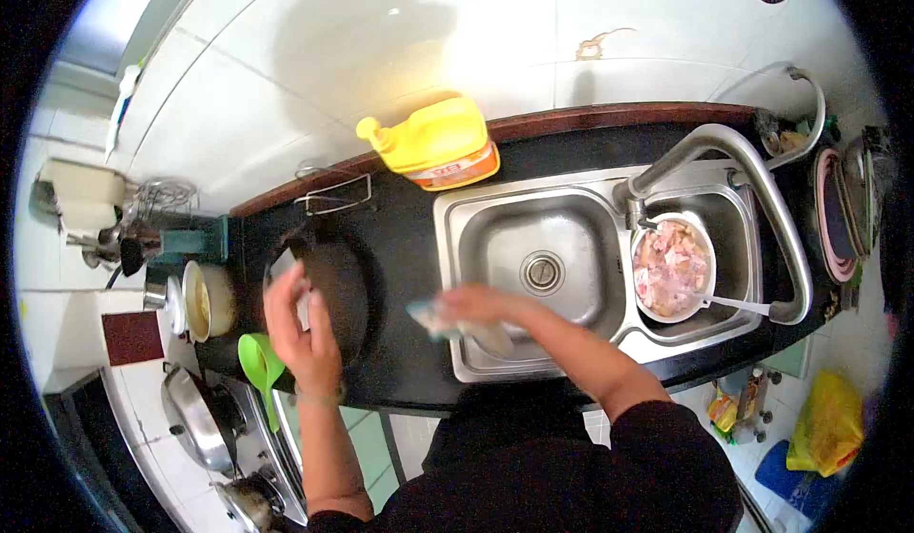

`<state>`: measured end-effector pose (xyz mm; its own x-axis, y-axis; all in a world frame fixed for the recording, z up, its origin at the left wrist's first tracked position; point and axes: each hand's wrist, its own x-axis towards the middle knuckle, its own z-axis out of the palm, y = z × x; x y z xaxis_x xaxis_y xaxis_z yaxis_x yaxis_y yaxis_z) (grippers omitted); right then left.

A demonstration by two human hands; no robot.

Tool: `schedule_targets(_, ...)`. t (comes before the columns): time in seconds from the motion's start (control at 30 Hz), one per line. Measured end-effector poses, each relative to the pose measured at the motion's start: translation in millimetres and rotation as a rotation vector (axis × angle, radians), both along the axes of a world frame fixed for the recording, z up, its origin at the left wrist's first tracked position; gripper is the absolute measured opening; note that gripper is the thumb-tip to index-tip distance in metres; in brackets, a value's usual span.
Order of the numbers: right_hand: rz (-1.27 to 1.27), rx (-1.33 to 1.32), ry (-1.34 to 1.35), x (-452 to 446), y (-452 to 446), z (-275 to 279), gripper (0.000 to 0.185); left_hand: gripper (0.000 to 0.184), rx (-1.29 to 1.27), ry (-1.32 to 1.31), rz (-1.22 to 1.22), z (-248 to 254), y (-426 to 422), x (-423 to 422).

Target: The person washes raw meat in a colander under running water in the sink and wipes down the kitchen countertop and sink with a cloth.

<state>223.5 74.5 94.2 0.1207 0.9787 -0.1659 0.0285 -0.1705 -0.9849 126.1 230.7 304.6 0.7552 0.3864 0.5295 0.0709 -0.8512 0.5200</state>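
My left hand (pixel 303 338) is raised over the left part of the black counter. Its fingers and thumb are curled round a flat pale grey object (pixel 284 265), mostly hidden by the hand, whose kind I cannot make out. Behind it lies a dark round shape (pixel 343 295), hard to tell from the counter. My right hand (pixel 476 305), smeared by motion, reaches across the sink's left rim. It grips a pale bluish-white cloth (pixel 428 318), also blurred. To its right is the steel double sink (pixel 457 247).
A white bowl of raw meat pieces (pixel 671 271) sits in the right basin under the curved faucet (pixel 762 181). A yellow jug (pixel 438 143) stands by the wall. Left are a green spoon (pixel 259 362), a pot (pixel 214 300) and a stove with pans (pixel 200 419).
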Motion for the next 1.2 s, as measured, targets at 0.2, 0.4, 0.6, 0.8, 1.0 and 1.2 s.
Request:
schedule_targets(0.2, -0.479, -0.121, -0.809, 57, 121, 19, 0.051, 0.029, -0.327, 0.131, 0.388, -26, -7, -150)
schedule_targets(0.4, -0.425, 0.056, -1.094, 5, 137, -42, 0.060, 0.028, -0.574, 0.113, 0.642, -53, -29, -247)
schedule_targets(0.6, -0.021, 0.107, -1.024, -113, 87, -22, 0.058, 0.030, -0.625, 0.107, 0.578, -67, -29, -281)
schedule_targets(0.8, 0.010, 0.141, -0.957, -247, 30, -36, 0.057, 0.026, -0.668, 0.129, 0.368, -75, -21, -285)
schedule_targets(1.0, -0.350, -0.243, -1.159, -273, -72, -20, 0.054, 0.027, -0.810, 0.163, 0.221, -119, -12, -311)
schedule_targets(1.2, -0.640, -0.583, -1.182, -250, -191, 0, 0.045, 0.028, -0.806, 0.259, 0.030, -152, -19, -293)
